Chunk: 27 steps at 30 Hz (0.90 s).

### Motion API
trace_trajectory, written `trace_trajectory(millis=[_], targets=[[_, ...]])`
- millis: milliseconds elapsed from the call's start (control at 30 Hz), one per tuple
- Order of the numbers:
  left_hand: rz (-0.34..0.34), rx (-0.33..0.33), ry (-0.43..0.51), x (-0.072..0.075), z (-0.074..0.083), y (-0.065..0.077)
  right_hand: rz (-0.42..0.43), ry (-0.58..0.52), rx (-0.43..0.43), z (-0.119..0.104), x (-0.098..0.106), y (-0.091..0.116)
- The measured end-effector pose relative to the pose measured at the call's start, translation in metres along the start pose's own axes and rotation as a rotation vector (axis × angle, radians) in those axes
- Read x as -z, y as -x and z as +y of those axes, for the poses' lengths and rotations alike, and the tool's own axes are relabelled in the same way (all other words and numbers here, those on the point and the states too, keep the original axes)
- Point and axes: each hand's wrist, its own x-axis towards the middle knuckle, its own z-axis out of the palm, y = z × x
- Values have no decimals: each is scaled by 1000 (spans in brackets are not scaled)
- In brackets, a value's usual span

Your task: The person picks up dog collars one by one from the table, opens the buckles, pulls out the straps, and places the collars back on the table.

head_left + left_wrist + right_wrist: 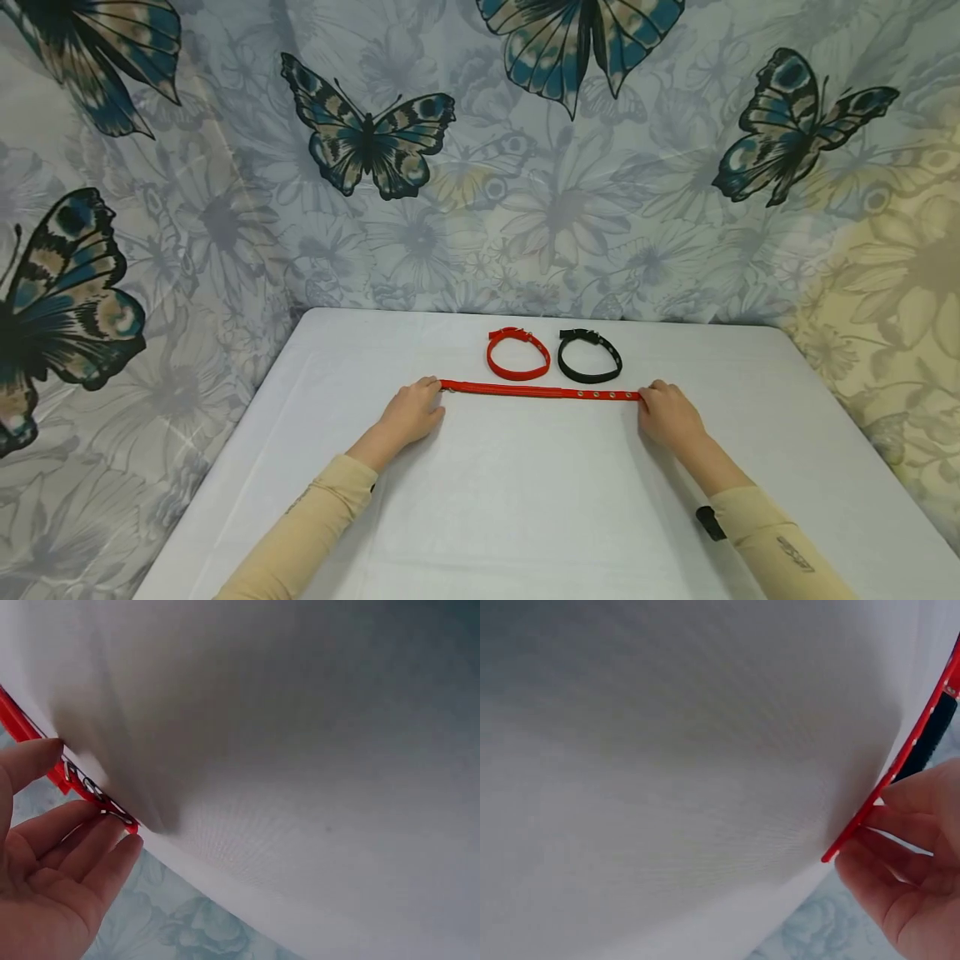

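A red pet collar [540, 392] lies stretched out straight across the white table, its metal eyelets toward the right. My left hand [408, 414] holds its left end. In the left wrist view, the thumb and fingertips are at the metal buckle [118, 816]. At the collar's other end, my right hand [670, 417] pinches the eyelet end between thumb and fingers. The right wrist view shows the red strap [911, 750] edge-on, its tip sticking out just past the fingers.
Behind the stretched collar, a second red collar [517, 375] lies buckled into a loop. To its right is a black collar [590, 378], also looped. Butterfly-printed cloth [480, 250] hangs behind the white table [525, 517].
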Motion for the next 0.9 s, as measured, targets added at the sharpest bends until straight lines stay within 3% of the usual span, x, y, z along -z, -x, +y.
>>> trace_trajectory(millis=[100,200,433,600,767,900], targets=[[-70,57,30,2,2,0,-36,-23,-26,2,0,2],[-77,73,43,3,2,1,-58,-53,-45,5,1,3],[55,11,44,1,3,3,-6,-162,-64,5,11,5],[141,5,79,2,7,3,33,-214,-45,1,18,4],[181,29,237,3,11,2,91,-278,-16,-5,20,0],[186,66,459,1,12,-1,83,-354,-24,-12,18,-3]])
